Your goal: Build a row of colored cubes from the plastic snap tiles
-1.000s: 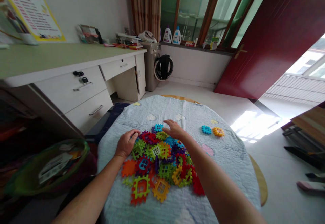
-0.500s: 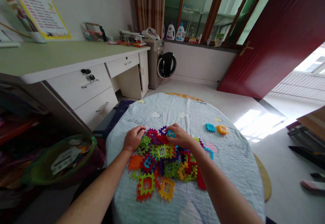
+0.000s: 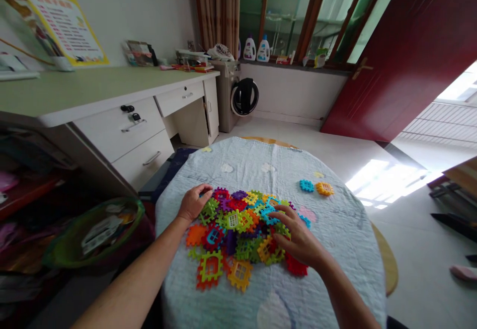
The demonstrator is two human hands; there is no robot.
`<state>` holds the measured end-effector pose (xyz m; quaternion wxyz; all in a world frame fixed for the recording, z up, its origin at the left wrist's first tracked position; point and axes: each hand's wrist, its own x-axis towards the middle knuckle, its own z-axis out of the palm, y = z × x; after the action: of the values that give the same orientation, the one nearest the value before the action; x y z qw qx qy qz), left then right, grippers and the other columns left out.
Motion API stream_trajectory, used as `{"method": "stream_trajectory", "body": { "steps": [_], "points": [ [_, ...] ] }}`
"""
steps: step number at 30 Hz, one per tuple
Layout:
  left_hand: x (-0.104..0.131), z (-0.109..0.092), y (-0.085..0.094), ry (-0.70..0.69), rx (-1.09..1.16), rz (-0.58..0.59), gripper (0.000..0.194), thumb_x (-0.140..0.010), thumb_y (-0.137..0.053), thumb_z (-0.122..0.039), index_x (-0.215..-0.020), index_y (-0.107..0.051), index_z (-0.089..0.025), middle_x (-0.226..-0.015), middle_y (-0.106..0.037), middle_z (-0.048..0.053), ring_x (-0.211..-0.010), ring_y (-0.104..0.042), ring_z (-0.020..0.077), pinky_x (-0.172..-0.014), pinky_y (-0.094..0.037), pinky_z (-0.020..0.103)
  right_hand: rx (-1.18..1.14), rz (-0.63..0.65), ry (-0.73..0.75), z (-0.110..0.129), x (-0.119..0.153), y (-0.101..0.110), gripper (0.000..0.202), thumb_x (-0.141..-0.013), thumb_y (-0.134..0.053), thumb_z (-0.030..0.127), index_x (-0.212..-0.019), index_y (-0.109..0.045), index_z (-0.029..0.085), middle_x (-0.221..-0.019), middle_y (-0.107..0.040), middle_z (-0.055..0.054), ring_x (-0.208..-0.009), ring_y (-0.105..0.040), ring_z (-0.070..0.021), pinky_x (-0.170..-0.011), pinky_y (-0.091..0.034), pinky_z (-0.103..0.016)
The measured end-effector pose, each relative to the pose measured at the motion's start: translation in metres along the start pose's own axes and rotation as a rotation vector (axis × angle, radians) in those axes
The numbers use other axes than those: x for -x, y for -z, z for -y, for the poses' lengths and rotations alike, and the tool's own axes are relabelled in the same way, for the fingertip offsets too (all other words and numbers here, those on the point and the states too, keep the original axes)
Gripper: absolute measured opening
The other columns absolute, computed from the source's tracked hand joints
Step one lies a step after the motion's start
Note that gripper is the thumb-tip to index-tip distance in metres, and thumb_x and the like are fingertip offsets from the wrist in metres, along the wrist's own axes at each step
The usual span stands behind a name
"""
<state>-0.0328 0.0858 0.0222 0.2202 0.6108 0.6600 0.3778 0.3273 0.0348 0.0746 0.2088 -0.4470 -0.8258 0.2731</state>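
Observation:
A heap of colourful plastic interlocking blocks (image 3: pixel 233 219), square with notched edges and some with window grids, lies on the round table (image 3: pixel 328 279). At the heap's left edge is my left hand (image 3: pixel 194 203), its fingers curled towards the thumb; whatever is between them, if anything, cannot be made out. My right hand (image 3: pixel 298 232) hovers over or touches the right side of the heap, fingers spread, holding nothing visible. Near its fingertips lies a light blue block (image 3: pixel 269 213). Apart from the heap, to the right, sit a blue block (image 3: pixel 306 186) and a yellow-orange block (image 3: pixel 324 189).
A pale patterned cloth covers the table. To the left stand a green basket (image 3: pixel 61 252) with items in it and a desk with drawers (image 3: pixel 122 130). A washing machine (image 3: pixel 225 95) with its door ajar and a red door (image 3: pixel 395 65) are farther back.
My right hand has moved from the heap's far middle to its right side, and its fingers have spread. The blue block it had been gripping is out of it. My left hand stays nearly in place.

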Motion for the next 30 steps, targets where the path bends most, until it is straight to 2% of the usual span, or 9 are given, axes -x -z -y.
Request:
{"method": "stream_trajectory", "body": {
  "steps": [4,8,10,12,15,19,24,28,30],
  "points": [
    [-0.007,-0.012,0.011,0.011,-0.038,0.130,0.038,-0.074,-0.054,-0.049,-0.092,-0.067,-0.019,-0.095,-0.073,0.006,-0.093,-0.067,0.0231,-0.089,-0.050,0.035,0.072,-0.145,-0.082,-0.031,0.015,0.001,0.037,-0.082,-0.056,0.030,-0.119,-0.061,0.030,-0.133,-0.050,-0.009,-0.126,-0.048,-0.0280,-0.107,-0.041,-0.050],
    [-0.003,-0.038,0.019,-0.185,-0.187,0.193,0.038,-0.073,-0.062,-0.045,-0.100,-0.068,-0.020,-0.117,-0.066,0.010,-0.114,-0.057,0.0266,-0.106,-0.040,0.041,0.097,-0.250,-0.138,-0.058,0.022,0.002,0.034,-0.083,-0.054,0.036,-0.115,-0.062,0.027,-0.129,-0.052,-0.011,-0.122,-0.051,-0.0287,-0.105,-0.042,-0.051],
    [0.002,-0.050,0.017,-0.291,-0.220,0.304,0.043,-0.068,-0.069,-0.041,-0.107,-0.068,-0.023,-0.126,-0.062,0.009,-0.121,-0.052,0.0278,-0.109,-0.036,0.043,0.100,-0.282,-0.150,-0.066,0.024,0.002,0.036,-0.084,-0.053,0.038,-0.117,-0.061,0.027,-0.129,-0.052,-0.011,-0.120,-0.052,-0.0281,-0.104,-0.043,-0.050],
    [0.008,-0.058,0.012,-0.348,-0.240,0.410,0.044,-0.065,-0.072,-0.034,-0.108,-0.069,-0.025,-0.124,-0.064,0.008,-0.121,-0.052,0.0276,-0.108,-0.036,0.043,0.106,-0.295,-0.159,-0.072,0.025,0.002,0.036,-0.084,-0.053,0.038,-0.117,-0.060,0.028,-0.129,-0.053,-0.010,-0.120,-0.053,-0.0270,-0.103,-0.045,-0.048],
    [0.015,-0.066,0.003,-0.335,-0.213,0.480,0.030,-0.071,-0.066,-0.028,-0.101,-0.070,-0.023,-0.114,-0.068,0.007,-0.110,-0.059,0.0237,-0.102,-0.042,0.038,0.116,-0.288,-0.170,-0.079,0.026,0.000,0.035,-0.082,-0.052,0.036,-0.114,-0.062,0.027,-0.129,-0.053,-0.011,-0.120,-0.054,-0.0267,-0.103,-0.046,-0.047],
    [0.020,-0.073,0.003,-0.264,-0.155,0.429,0.024,-0.082,-0.056,-0.033,-0.099,-0.071,-0.025,-0.106,-0.072,0.004,-0.099,-0.065,0.0209,-0.094,-0.047,0.033,0.112,-0.293,-0.174,-0.087,0.027,-0.003,0.036,-0.081,-0.051,0.033,-0.114,-0.063,0.026,-0.128,-0.053,-0.010,-0.122,-0.053,-0.0268,-0.105,-0.044,-0.047],
    [0.026,-0.078,0.010,-0.184,-0.118,0.295,0.034,-0.085,-0.050,-0.030,-0.116,-0.064,-0.025,-0.106,-0.073,0.003,-0.099,-0.067,0.0207,-0.092,-0.049,0.032,0.139,-0.275,-0.187,-0.091,0.026,-0.005,0.038,-0.081,-0.050,0.035,-0.115,-0.063,0.023,-0.128,-0.053,-0.012,-0.122,-0.053,-0.0268,-0.105,-0.044,-0.045],
    [0.035,-0.077,0.015,-0.257,-0.169,0.256,0.030,-0.079,-0.048,-0.019,-0.100,-0.068,-0.024,-0.105,-0.071,0.003,-0.103,-0.063,0.0206,-0.098,-0.046,0.035,0.145,-0.271,-0.184,-0.092,0.026,-0.005,0.038,-0.081,-0.050,0.036,-0.114,-0.064,0.023,-0.128,-0.054,-0.012,-0.122,-0.053,-0.0264,-0.106,-0.044,-0.044],
    [0.042,-0.076,0.019,-0.322,-0.192,0.291,0.033,-0.072,-0.045,-0.012,-0.093,-0.069,-0.024,-0.104,-0.070,0.003,-0.107,-0.061,0.0205,-0.102,-0.044,0.037,0.137,-0.267,-0.189,-0.092,0.026,-0.004,0.038,-0.082,-0.050,0.038,-0.113,-0.064,0.022,-0.127,-0.055,-0.013,-0.121,-0.054,-0.0273,-0.105,-0.044,-0.045]
  ]
}}
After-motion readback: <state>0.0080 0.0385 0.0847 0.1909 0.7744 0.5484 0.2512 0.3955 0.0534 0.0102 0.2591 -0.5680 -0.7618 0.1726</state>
